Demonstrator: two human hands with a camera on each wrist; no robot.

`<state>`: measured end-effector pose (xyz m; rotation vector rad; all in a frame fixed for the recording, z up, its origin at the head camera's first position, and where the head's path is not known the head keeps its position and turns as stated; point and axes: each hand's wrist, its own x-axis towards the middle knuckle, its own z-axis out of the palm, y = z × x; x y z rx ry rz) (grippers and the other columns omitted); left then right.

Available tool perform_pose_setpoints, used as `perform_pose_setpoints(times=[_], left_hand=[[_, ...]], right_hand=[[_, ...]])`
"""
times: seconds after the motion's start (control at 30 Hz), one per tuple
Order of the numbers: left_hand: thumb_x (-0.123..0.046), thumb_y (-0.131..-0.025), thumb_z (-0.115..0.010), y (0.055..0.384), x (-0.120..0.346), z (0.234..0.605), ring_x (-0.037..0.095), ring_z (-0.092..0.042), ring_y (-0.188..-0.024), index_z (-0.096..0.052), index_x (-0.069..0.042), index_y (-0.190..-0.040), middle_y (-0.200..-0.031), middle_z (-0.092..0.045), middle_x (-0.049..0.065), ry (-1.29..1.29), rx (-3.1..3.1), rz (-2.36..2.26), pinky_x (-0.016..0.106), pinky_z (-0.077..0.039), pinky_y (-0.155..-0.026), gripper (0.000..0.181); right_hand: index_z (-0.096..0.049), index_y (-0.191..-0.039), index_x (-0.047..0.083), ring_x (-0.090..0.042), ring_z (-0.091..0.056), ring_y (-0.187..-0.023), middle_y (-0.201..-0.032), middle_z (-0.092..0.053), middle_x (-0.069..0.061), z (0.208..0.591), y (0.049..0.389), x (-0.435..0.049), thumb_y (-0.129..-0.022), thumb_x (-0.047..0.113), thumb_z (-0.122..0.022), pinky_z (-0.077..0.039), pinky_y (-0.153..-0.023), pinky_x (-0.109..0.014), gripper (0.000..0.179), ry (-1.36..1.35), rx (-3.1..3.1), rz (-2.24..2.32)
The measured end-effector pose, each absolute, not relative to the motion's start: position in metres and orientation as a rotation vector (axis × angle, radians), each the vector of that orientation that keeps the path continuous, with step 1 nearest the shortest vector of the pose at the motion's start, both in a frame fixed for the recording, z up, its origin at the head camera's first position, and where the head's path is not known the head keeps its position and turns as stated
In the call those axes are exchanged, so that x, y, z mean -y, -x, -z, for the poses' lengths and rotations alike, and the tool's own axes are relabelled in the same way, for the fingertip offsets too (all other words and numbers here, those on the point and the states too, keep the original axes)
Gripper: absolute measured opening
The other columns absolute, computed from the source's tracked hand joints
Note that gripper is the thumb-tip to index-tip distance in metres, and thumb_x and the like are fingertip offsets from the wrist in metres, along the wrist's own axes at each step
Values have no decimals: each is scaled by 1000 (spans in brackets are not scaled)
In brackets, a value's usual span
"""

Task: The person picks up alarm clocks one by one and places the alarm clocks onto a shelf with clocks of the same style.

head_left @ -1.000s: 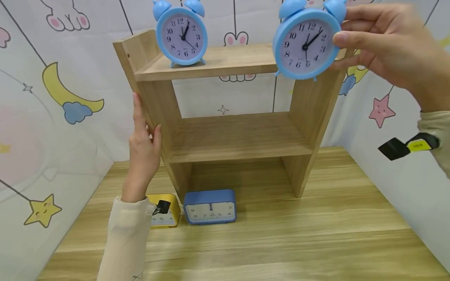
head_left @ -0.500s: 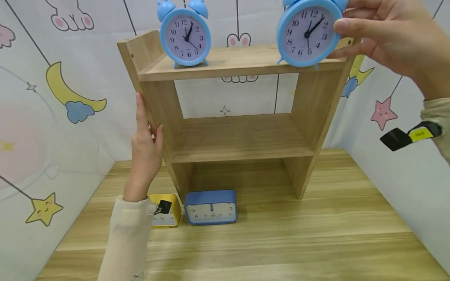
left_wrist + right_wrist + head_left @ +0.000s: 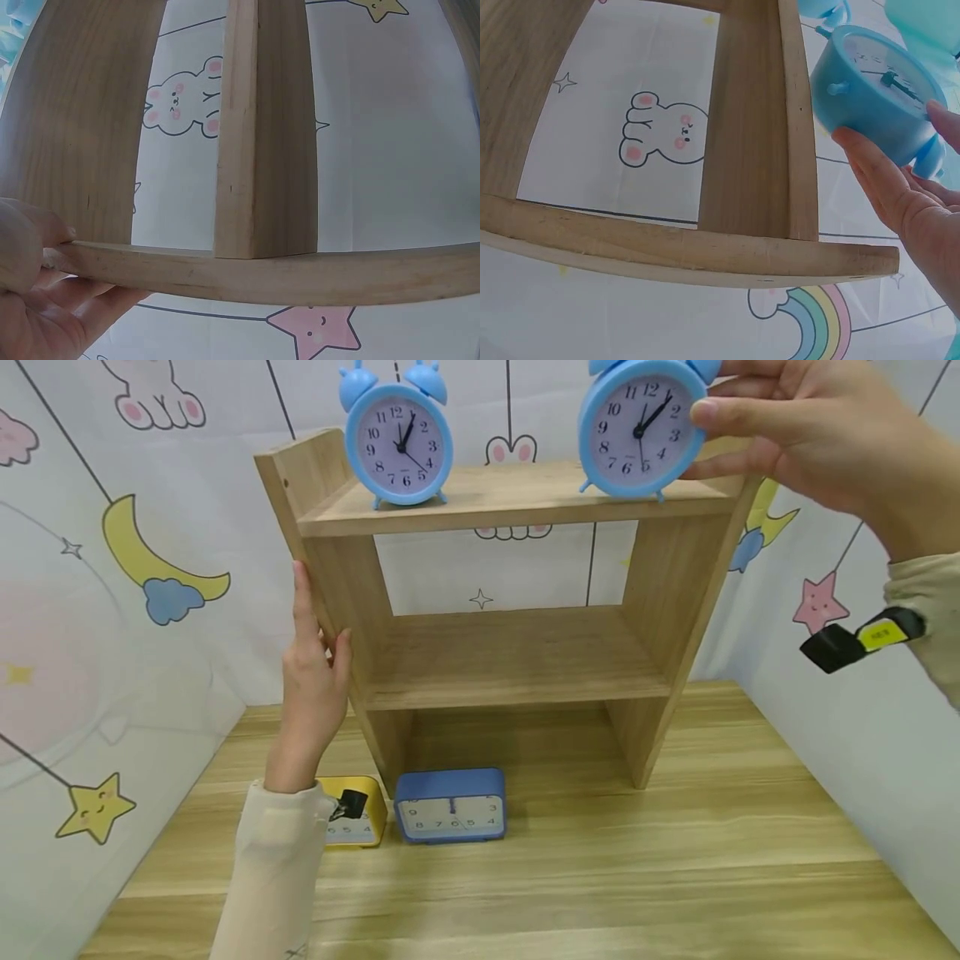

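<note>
Pinched a round light-blue twin-bell clock (image 3: 637, 431) in right hand (image 3: 817, 443) at the top front edge of a pale wooden shelf unit (image 3: 517, 518) (clasped its side panel (image 3: 352, 585) in left hand (image 3: 313, 685)); likely needed feet (image 3: 585, 487) kept level.

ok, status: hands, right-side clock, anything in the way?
Right fingers gripping light-blue clock, right end of top shelf; shelf contact unclear. Left fingers holding left side panel. Second light-blue clock at left end, apart; no obstruction visible.

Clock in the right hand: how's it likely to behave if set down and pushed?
Likely tippy: the clock is round, on small feet. Probably stiff: its case shows no visible give in the right hand. Perhaps slippery: the blue case looks smooth.
</note>
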<state>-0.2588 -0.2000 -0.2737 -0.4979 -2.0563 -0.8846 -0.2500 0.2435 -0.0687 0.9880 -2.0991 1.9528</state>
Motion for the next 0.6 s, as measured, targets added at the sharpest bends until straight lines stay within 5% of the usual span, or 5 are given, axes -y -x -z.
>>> perform_pose_setpoints(times=[0.6], left_hand=[[1,-100,-52,259,201,274,26,-49,-66,-4,-10,-160,-165,-14,-7,491,2061,849,14,-45,-63,78]], right_hand=[[-47,-147,11,-26,-61,-107,-129,-51,-14,64,264,-230,-96,-2,-59,-58,-76,-33,55,-855,2234,-1951]])
